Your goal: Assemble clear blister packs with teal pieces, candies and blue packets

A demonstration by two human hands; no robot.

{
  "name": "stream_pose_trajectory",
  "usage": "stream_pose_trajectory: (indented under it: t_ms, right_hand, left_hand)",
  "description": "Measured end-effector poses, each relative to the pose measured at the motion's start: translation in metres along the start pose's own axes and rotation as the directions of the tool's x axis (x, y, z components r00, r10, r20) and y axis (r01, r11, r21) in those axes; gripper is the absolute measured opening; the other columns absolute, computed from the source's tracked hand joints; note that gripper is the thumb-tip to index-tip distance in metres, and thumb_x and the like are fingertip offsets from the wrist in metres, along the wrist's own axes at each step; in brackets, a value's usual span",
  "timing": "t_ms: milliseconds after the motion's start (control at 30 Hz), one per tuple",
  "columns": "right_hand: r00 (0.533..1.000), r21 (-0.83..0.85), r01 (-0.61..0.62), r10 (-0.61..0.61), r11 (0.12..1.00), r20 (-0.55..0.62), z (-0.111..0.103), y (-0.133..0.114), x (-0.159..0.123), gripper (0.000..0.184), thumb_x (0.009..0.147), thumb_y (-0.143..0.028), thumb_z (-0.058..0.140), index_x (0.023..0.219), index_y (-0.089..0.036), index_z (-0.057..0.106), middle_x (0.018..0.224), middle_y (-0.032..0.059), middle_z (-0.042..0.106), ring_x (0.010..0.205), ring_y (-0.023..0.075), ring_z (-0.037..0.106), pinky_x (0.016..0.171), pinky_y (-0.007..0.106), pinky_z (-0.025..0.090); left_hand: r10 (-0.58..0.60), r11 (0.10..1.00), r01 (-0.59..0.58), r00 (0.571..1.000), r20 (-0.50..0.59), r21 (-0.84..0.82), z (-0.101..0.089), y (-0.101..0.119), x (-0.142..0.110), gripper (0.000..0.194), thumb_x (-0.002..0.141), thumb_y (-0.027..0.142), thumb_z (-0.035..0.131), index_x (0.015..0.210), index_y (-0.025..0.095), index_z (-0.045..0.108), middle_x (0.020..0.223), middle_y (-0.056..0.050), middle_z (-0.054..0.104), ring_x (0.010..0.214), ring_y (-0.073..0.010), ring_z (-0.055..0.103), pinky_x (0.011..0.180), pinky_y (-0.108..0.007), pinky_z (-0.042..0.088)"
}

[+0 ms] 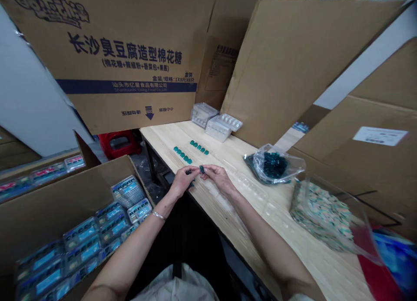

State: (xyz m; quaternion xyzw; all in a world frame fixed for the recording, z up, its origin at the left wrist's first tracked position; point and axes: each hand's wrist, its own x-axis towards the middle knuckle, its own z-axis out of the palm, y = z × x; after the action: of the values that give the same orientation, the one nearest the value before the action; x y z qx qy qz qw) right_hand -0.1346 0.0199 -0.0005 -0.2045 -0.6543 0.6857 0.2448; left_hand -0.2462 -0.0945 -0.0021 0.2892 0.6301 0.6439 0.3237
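Over the front edge of the wooden table (224, 205), my two hands meet. Between the thumb and fingers of my right hand (216, 176) is a small dark green piece (202, 169). My left hand (184, 179) is closed on similar dark green pieces, partly hidden by the fingers. Just beyond the hands lie two short rows of green pieces, a left row (182, 155) and a right row (199, 147), seemingly in clear trays. More clear plastic trays (250, 186) stretch along the table beside my right forearm.
A plastic bag of dark green pieces (272, 164) and a clear tub of small packets (325, 210) stand at right. Stacked clear trays (220, 126) sit at the back. Left is a carton (107, 179) of blue-labelled packs; a red stool (120, 143) stands behind. Large cardboard boxes (137, 31) surround the table.
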Motion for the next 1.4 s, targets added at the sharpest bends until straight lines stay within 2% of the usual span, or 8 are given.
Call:
stream_pose_trajectory:
  t_ms: [200,467,667,867,967,1167,1267,1400]
  right_hand:
    - [0.984,-0.416,0.158,-0.179,0.896,-0.011,0.004,-0.005,-0.008,0.033,0.081,-0.042,0.056,0.098,-0.016,0.067,0.074,0.0036,0.067,0.066,0.0138,0.063,0.069,0.029,0.051]
    - [0.888,-0.804,0.396,-0.407,0.443,0.212,0.002,-0.009,-0.018,0.029,0.085,-0.015,0.047,0.109,-0.017,0.062,0.101,0.0100,0.066,0.094,0.0197,0.061,0.086,0.034,0.048]
    - [0.912,-0.767,0.321,-0.400,0.556,0.093,0.002,-0.009,-0.017,0.025,0.085,-0.016,0.047,0.104,-0.017,0.064,0.096,0.0079,0.068,0.085,0.0171,0.064,0.082,0.030,0.050]
    - [0.889,-0.827,0.298,-0.454,0.476,0.058,0.005,-0.013,-0.019,0.026,0.080,-0.010,0.048,0.099,-0.014,0.066,0.095,0.0108,0.068,0.087,0.0196,0.064,0.083,0.031,0.050]
    - [0.871,-0.843,0.268,-0.491,0.467,0.005,0.006,-0.012,-0.021,0.025,0.080,-0.010,0.049,0.097,-0.016,0.066,0.092,0.0088,0.069,0.085,0.0192,0.064,0.081,0.031,0.051]
    - [0.874,-0.886,0.308,-0.471,0.346,0.119,0.009,-0.005,-0.038,0.026,0.085,-0.011,0.042,0.099,-0.014,0.063,0.091,0.0112,0.066,0.087,0.0214,0.063,0.080,0.033,0.051]
    - [0.897,-0.866,0.263,-0.438,0.425,0.058,0.005,-0.006,-0.045,0.024,0.084,-0.013,0.045,0.099,-0.016,0.063,0.095,0.0104,0.066,0.085,0.0197,0.064,0.080,0.032,0.051]
    - [0.959,-0.559,0.070,-0.210,0.826,-0.189,-0.009,-0.012,-0.040,0.032,0.080,-0.034,0.059,0.108,-0.020,0.061,0.091,0.0052,0.068,0.063,0.0138,0.064,0.066,0.029,0.054]
  left_hand:
    - [0.217,0.945,-0.209,0.976,-0.004,0.253,0.003,-0.002,0.004,0.017,0.073,0.032,0.061,0.078,0.016,0.068,0.074,-0.003,0.065,0.071,-0.0154,0.057,0.070,-0.027,0.046]
    - [0.444,0.768,-0.446,0.888,0.120,0.460,0.008,0.001,-0.003,0.013,0.080,0.020,0.052,0.082,0.018,0.064,0.080,-0.005,0.061,0.079,-0.0171,0.056,0.079,-0.029,0.043]
    - [0.474,0.698,-0.439,0.875,0.094,0.566,0.011,-0.001,-0.002,0.012,0.080,0.017,0.050,0.085,0.017,0.061,0.082,-0.006,0.061,0.078,-0.0170,0.057,0.078,-0.029,0.044]
    - [0.511,0.666,-0.492,0.849,0.139,0.560,0.015,0.002,-0.005,0.011,0.081,0.017,0.049,0.083,0.018,0.060,0.081,-0.005,0.060,0.079,-0.0167,0.056,0.076,-0.028,0.043]
    - [0.463,0.738,-0.421,0.885,0.059,0.528,0.020,0.001,-0.004,0.011,0.079,0.021,0.052,0.086,0.018,0.061,0.076,-0.003,0.059,0.072,-0.0155,0.056,0.072,-0.027,0.043]
    - [0.458,0.764,-0.436,0.886,0.078,0.476,0.022,-0.005,-0.001,0.016,0.078,0.018,0.052,0.088,0.018,0.064,0.081,-0.004,0.063,0.078,-0.0169,0.058,0.077,-0.028,0.044]
    - [0.512,0.732,-0.479,0.856,0.072,0.485,0.017,-0.012,0.004,0.021,0.080,0.018,0.049,0.092,0.018,0.066,0.090,-0.008,0.065,0.087,-0.0186,0.059,0.083,-0.030,0.043]
    - [0.488,0.744,-0.496,0.861,0.143,0.448,0.020,-0.017,0.007,0.022,0.082,0.020,0.049,0.094,0.019,0.067,0.084,-0.006,0.064,0.080,-0.0171,0.059,0.077,-0.028,0.044]
